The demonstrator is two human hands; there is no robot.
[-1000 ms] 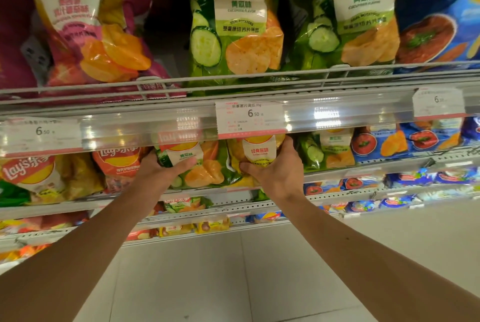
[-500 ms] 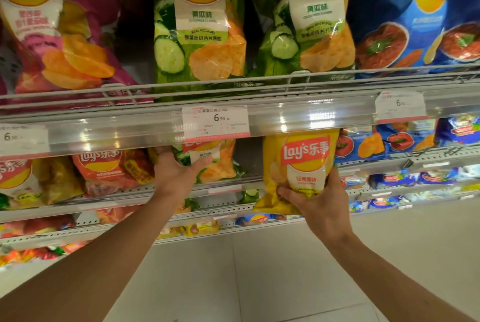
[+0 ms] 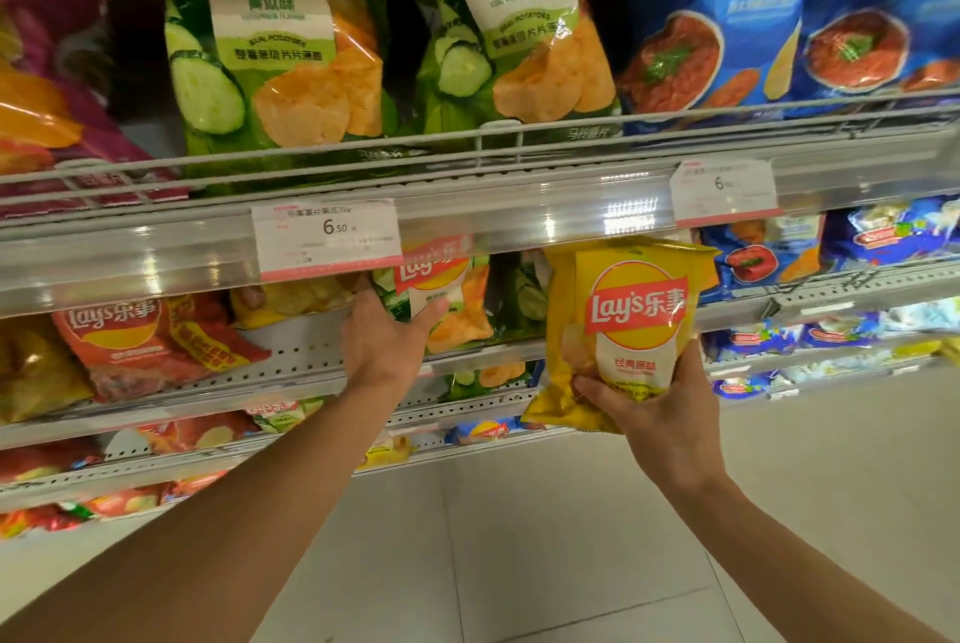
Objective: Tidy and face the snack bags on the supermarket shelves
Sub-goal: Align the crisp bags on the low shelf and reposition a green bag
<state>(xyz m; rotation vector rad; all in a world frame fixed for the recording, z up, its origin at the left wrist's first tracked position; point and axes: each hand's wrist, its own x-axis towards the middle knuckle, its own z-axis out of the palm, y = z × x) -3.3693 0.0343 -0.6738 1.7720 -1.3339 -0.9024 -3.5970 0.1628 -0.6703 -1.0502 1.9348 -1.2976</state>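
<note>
My right hand grips the bottom of a yellow chip bag and holds it upright in front of the second shelf, off the shelf. My left hand reaches under the price rail and holds the lower left side of a small green cucumber chip bag standing on that shelf; the thumb lies across its front. A red chip bag lies tilted further left, with a yellow bag behind it.
The upper shelf carries large green bags, blue bags and a purple bag behind a wire rail. Price tags hang on the clear strip. Lower shelves hold more small bags. Pale floor tiles lie below.
My right hand has pulled the yellow bag out from the second shelf and to the right. My left hand has stayed on the green bag, and the view has shifted leftward.
</note>
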